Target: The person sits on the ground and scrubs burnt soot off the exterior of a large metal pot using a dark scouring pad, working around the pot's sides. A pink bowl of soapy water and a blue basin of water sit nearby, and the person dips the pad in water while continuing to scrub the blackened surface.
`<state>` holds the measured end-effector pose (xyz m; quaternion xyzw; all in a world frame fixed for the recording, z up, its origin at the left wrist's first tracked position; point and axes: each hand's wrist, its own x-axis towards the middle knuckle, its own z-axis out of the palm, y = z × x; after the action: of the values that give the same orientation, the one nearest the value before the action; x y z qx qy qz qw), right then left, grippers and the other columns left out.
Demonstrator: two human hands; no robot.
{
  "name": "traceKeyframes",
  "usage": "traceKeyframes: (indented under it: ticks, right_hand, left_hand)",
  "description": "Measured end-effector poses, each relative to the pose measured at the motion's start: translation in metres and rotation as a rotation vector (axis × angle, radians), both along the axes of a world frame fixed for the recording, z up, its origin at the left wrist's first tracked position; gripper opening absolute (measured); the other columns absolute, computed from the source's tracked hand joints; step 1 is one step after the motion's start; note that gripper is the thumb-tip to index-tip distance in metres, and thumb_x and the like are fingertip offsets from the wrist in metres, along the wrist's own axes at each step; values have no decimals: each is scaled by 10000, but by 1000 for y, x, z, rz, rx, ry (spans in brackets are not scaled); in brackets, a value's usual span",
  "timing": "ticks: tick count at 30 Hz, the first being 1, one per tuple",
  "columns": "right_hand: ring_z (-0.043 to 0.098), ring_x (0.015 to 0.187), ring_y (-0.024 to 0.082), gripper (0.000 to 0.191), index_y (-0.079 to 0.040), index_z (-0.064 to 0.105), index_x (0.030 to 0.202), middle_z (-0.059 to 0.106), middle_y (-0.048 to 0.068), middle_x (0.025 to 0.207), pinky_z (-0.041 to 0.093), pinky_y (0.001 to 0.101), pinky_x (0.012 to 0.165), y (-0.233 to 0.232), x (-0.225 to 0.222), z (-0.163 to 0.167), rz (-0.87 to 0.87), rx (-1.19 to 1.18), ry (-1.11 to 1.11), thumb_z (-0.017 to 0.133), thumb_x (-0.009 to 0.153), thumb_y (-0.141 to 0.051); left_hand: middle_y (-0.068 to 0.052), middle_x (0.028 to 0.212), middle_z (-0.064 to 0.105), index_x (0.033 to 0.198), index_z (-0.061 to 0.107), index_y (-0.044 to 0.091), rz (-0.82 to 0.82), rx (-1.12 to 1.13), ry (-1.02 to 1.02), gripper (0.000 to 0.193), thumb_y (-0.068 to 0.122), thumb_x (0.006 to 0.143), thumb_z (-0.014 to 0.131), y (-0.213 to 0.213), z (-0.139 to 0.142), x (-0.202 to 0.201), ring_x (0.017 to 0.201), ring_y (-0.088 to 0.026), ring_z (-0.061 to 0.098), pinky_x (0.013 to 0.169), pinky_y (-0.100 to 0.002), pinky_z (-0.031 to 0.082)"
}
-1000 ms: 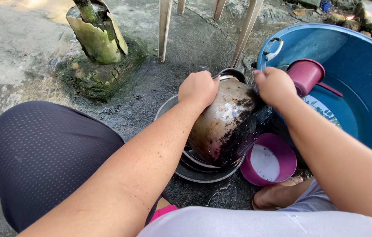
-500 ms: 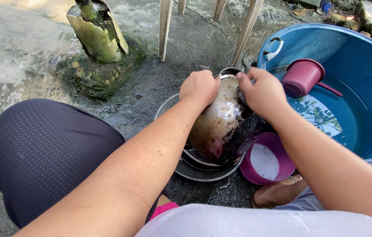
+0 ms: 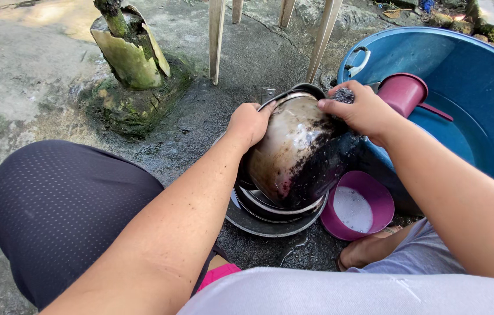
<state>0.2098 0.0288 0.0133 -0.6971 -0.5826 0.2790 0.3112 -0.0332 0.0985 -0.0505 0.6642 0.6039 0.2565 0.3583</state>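
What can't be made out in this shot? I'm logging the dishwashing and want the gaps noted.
Head view only:
- Scrubber: mostly hidden inside the right hand.
- Inside of the sooty pot: turned away; left hand covers its rim.
- Pans stacked beneath: hidden by the pot, number unclear.
- Blue tub: cut off by the right edge.

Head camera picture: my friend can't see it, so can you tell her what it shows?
A person's left hand tilts a sooty metal pot over stacked dishes while the right hand presses a scrubber against it. Beside them sit a purple bowl of suds and a big blue tub.
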Motion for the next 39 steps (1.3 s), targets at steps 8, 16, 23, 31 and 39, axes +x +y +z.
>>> traceKeyframes:
  ticks: [8, 16, 23, 31, 39]
  right_hand:
    - [562, 1210, 207, 684, -72, 488, 1443, 577, 196, 1349, 443, 350, 1022, -9, -2, -3, -18, 76, 81, 811, 873, -270]
    - [634, 1041, 406, 429, -54, 687, 1282, 661, 210, 1080, 489, 464, 916, -46, -38, -6, 82, 404, -336, 741, 913, -266]
    - [631, 1048, 412, 376, -37, 692, 1269, 662, 205, 1099, 493, 473, 925, -31, -38, -9, 7, 428, -378, 716, 987, -284]
    - [640, 1064, 404, 370, -34, 693, 1273, 679, 203, 1137, 493, 455, 919, -25, -39, -15, 29, 415, -320, 695, 989, -272]
    - [653, 1082, 408, 356, -49, 707, 1272, 693, 211, 1172, 503, 450, 933, -14, -36, -13, 63, 440, -328, 693, 979, -250]
  left_hand:
    - [-226, 1114, 718, 1069, 734, 36, 91, 14, 172, 528, 533, 955, 597, -7, 47, 3, 1064, -413, 683, 916, -471, 542]
    - [-157, 1086, 744, 1048, 749, 105, 168, 61, 251, 470, 540, 939, 608, -21, 71, 11, 1028, -368, 714, 853, -487, 569]
    - [-150, 1059, 737, 1047, 737, 90, 194, 32, 291, 465, 520, 984, 570, -10, 66, 4, 996, -352, 723, 820, -467, 582]
    - [-158, 1076, 742, 1051, 747, 94, 223, 41, 269, 468, 519, 993, 562, -1, 57, -2, 1007, -355, 722, 835, -467, 582]
    - [-157, 1080, 744, 1038, 746, 91, 247, 17, 248, 469, 518, 983, 561, -3, 55, -4, 1016, -364, 716, 838, -477, 580]
